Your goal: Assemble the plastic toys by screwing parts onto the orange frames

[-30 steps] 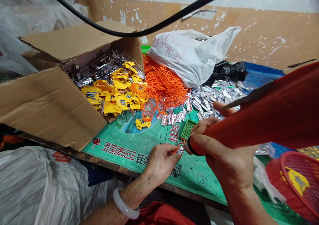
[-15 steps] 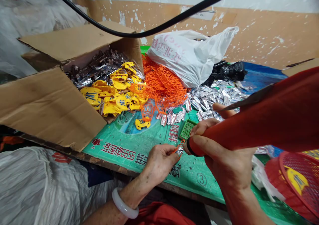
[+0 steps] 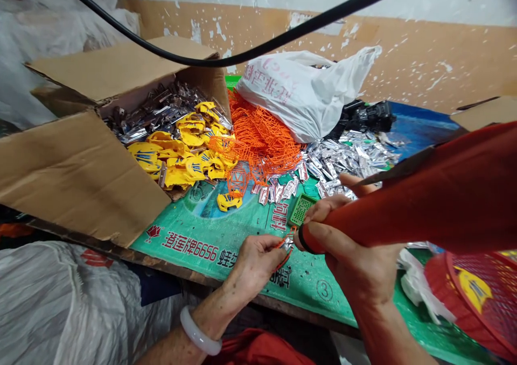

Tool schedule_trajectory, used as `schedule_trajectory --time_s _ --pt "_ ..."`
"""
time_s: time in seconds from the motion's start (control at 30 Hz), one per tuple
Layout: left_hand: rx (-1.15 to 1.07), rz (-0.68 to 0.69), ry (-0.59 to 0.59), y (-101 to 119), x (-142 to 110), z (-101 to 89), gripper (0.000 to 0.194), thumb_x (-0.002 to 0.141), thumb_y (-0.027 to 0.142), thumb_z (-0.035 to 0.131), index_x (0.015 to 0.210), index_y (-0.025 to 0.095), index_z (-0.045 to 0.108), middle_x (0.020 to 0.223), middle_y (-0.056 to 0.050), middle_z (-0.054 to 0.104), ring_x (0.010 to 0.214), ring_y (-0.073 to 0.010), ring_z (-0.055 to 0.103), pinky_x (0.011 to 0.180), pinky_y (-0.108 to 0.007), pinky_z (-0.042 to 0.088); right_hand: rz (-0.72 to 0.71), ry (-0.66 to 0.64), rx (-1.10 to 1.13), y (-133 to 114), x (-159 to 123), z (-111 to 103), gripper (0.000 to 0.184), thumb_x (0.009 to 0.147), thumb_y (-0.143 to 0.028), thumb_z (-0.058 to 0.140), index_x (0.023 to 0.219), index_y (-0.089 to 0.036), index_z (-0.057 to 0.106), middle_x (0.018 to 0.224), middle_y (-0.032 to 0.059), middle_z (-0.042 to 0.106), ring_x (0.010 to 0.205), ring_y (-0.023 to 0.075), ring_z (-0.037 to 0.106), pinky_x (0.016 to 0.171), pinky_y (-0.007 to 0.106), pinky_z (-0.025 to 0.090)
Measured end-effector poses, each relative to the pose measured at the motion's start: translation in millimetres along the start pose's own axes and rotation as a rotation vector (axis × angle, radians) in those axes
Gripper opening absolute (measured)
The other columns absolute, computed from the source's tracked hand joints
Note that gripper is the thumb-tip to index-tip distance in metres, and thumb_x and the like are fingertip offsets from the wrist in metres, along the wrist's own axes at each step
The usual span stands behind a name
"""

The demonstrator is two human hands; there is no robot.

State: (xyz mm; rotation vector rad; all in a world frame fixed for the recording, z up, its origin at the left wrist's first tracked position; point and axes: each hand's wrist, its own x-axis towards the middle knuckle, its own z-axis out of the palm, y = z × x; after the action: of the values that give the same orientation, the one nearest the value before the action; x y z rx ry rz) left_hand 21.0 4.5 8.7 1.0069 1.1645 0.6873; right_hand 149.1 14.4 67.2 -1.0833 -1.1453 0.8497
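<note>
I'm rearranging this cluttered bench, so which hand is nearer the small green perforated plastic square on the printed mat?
Right. The right hand is just below and right of the green perforated plastic square. The left hand is farther away, below and left of it, pinching an orange plastic piece.

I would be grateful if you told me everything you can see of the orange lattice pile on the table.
The orange lattice pile is a loose heap of thin, bright orange frames, plastic by their look, tangled on the green printed sheet. One cage-like frame stands at its front edge. The white plastic bag leans on its back, and silver pieces touch its right side.
</note>
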Motion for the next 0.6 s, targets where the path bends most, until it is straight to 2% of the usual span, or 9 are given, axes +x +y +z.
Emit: schedule_trajectory --time_s 0.1,0.2,0.37,0.53,0.6 --pt "-0.014 -0.011 -0.008 -1.4 0.1 -1.8 0.022 0.068 0.036 0.055 0.059 0.016 0.052 0.052 0.007 0.029 0.051 -0.0086 0.022 0.050 -0.028 0.013 0.017 0.014 0.091 -2.4 0.4 2.1 0.056 0.063 -0.012 0.071 0.112 -0.028 0.052 0.066 -0.0059 0.060 0.063 0.0162 0.059 0.068 0.036 0.049" --pt "-0.024 -0.018 -0.008 -3.3 1.3 -3.5 0.022 0.068 0.036 0.056 0.061 0.015 0.055 0.052 0.007 0.030 0.051 -0.0087 0.022 0.050 -0.028 0.013 0.029 0.010 0.127 -3.4 0.4 3.1 0.060 0.062 -0.011 0.072 0.115 -0.028 0.049 0.066 -0.0059 0.060 0.062 0.0163 0.058 0.066 0.035 0.049" --pt "-0.008 -0.010 -0.009 -2.7 1.8 -5.3 0.022 0.068 0.034 0.056 0.066 0.013 0.063 0.053 0.006 0.033 0.053 -0.0092 0.025 0.051 -0.028 0.015 0.008 0.006 0.114 -0.8 0.1 3.7 0.057 0.064 -0.012 0.070 0.115 -0.028 0.048 0.066 -0.0060 0.060 0.061 0.0158 0.059 0.067 0.036 0.050" --pt "-0.071 -0.012 -0.023 -3.3 1.2 -5.5 0.024 0.066 0.035 0.060 0.067 0.012 0.065 0.053 0.006 0.034 0.053 -0.0088 0.025 0.051 -0.027 0.015 -0.054 -0.024 0.038 6.5 0.6 1.9 0.031 0.067 -0.017 0.069 0.093 -0.024 0.056 0.066 -0.0046 0.058 0.063 0.0151 0.059 0.069 0.036 0.051" --pt "-0.110 -0.010 -0.014 -4.8 0.7 -4.7 0.025 0.066 0.037 0.063 0.064 0.012 0.064 0.052 0.006 0.034 0.052 -0.0084 0.024 0.051 -0.027 0.014 -0.072 -0.049 0.037 9.3 1.1 0.6 0.025 0.067 -0.016 0.069 0.088 -0.023 0.057 0.067 -0.0039 0.058 0.064 0.0150 0.059 0.069 0.036 0.051"
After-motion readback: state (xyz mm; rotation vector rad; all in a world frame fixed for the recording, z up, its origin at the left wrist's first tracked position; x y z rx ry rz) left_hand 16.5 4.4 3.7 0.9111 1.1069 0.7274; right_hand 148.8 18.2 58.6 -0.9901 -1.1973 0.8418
